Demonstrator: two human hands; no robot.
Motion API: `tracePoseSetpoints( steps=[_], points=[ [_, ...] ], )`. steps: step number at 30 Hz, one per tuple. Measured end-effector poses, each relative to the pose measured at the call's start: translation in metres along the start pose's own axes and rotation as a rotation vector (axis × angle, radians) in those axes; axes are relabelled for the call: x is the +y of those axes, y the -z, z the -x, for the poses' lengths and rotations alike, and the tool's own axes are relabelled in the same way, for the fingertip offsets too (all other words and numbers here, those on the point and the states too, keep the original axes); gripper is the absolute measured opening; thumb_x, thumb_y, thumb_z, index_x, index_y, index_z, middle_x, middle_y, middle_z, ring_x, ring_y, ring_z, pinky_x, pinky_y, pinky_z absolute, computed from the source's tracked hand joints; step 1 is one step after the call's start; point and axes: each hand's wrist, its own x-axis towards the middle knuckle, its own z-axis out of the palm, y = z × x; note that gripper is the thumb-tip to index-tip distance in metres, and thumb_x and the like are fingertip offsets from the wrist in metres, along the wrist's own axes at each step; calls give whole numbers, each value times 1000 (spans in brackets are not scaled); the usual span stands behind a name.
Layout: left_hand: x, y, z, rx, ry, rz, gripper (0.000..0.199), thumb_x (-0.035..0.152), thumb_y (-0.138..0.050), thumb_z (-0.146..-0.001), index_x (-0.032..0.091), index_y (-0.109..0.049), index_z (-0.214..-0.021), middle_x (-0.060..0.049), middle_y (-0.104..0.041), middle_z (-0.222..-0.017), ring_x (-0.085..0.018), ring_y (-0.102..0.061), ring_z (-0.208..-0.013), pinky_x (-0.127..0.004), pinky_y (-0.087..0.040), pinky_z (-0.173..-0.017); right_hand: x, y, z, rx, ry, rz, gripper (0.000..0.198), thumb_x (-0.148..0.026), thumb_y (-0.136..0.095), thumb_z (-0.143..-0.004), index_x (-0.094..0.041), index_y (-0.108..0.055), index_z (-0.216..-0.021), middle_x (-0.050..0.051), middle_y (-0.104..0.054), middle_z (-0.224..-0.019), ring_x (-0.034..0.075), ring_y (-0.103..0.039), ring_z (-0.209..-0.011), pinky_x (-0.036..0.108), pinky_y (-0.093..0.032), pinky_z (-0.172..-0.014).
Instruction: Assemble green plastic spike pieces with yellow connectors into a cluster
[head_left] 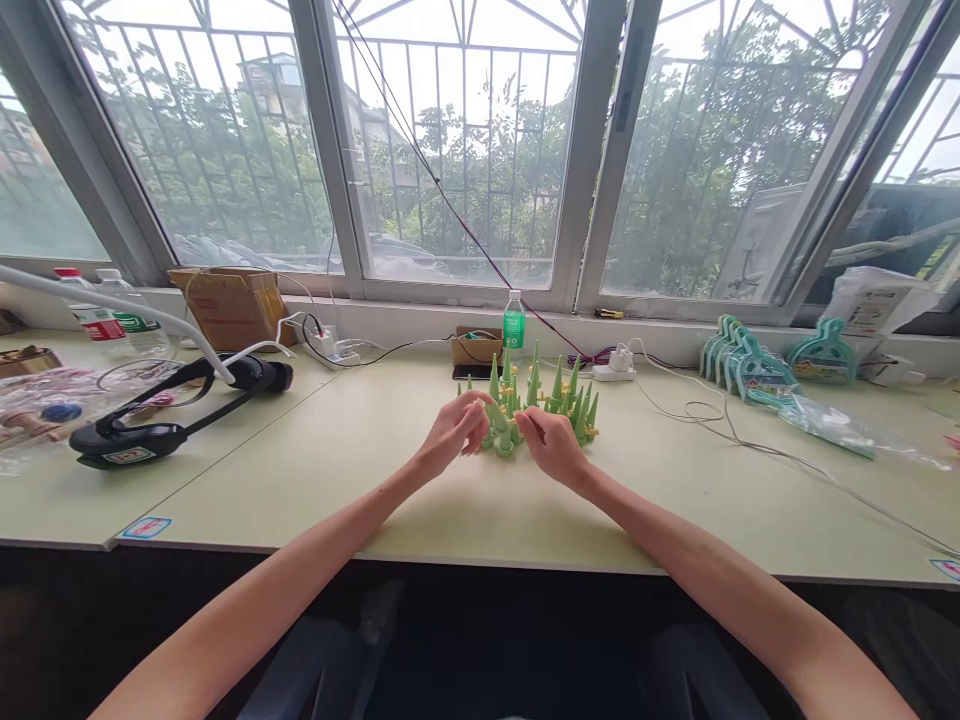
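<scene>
A cluster of green cone-shaped pieces [559,385] with small yellow parts stands on the table, points upward. At its near left side is my left hand [454,428], its index finger and thumb closed toward each other by a green cone; whatever they grip is too small to name. My right hand [555,442] is closed in a pinch at the front of the cluster, beside a small yellow bit. Its fingertips partly hide what is in them. A short, rounded green piece [504,440] sits between both hands.
Behind the cluster stand a green-labelled bottle [514,325] and a small open cardboard box [478,347]. A black headset [146,440] lies left. Teal hangers [750,365], a plastic bag [840,425] and a loose white cable [731,430] are on the right. The table's front edge is near my forearms.
</scene>
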Motion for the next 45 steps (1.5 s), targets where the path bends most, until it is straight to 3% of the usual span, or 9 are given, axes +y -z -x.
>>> tracePoseSetpoints(
  steps=[3,7,11,21,26,31,41,45],
  points=[
    [-1,1,-2,34,48,2,47,63,-56,-88,16,-54,-82,5,-50,-54,-6,-41,-38,-18,-27,-38,-2,3,1,46,-5,-62,44,-48,-35,-102,-21,-44,-69,-3,-45,-56,10,-38,-50,24,-32,-52],
    [-5,3,-2,-127,119,-55,61,67,-49,-90,13,-56,-62,1,-49,-45,-6,-38,-36,-21,-29,-40,-8,5,3,55,33,-117,40,-46,-37,-102,-20,-49,-75,-2,-51,-60,11,-45,-52,24,-38,-55],
    [-6,3,0,-265,128,-56,62,68,-51,-88,11,-65,-69,0,-53,-48,-7,-41,-38,-23,-34,-43,-11,5,3,12,45,-144,37,-44,-38,-102,-21,-50,-76,-1,-53,-60,12,-48,-53,24,-39,-55],
    [-1,4,1,-325,122,-36,50,61,-59,-86,12,-62,-75,2,-51,-52,-6,-40,-41,-23,-28,-44,-3,2,3,-60,7,-195,34,-46,-37,-102,-21,-47,-80,-3,-51,-58,11,-46,-49,23,-38,-52],
    [-2,2,2,-257,142,-82,37,47,-73,-80,16,-54,-81,7,-45,-53,-6,-39,-43,-19,-28,-42,-2,0,3,-94,21,-143,34,-42,-38,-101,-22,-41,-74,-5,-44,-54,10,-36,-46,23,-31,-50],
    [-6,1,1,-196,112,-98,36,43,-75,-77,16,-52,-84,6,-50,-60,-5,-40,-45,-18,-30,-40,-2,-1,2,-82,53,-14,40,-40,-35,-101,-23,-26,-66,-7,-28,-51,9,-22,-46,25,-21,-48],
    [-2,-1,1,-191,115,-124,43,48,-78,-74,16,-52,-87,5,-54,-64,-5,-42,-46,-18,-32,-41,0,-2,2,-86,62,31,38,-37,-29,-102,-22,-27,-67,-6,-27,-53,9,-23,-46,26,-20,-50],
    [-5,-1,1,-220,79,-41,45,55,-68,-83,17,-49,-97,8,-48,-56,-5,-39,-41,-18,-30,-40,-1,-1,2,-26,50,4,39,-40,-30,-103,-23,-26,-68,-6,-30,-53,10,-25,-46,25,-22,-49]
  ],
)
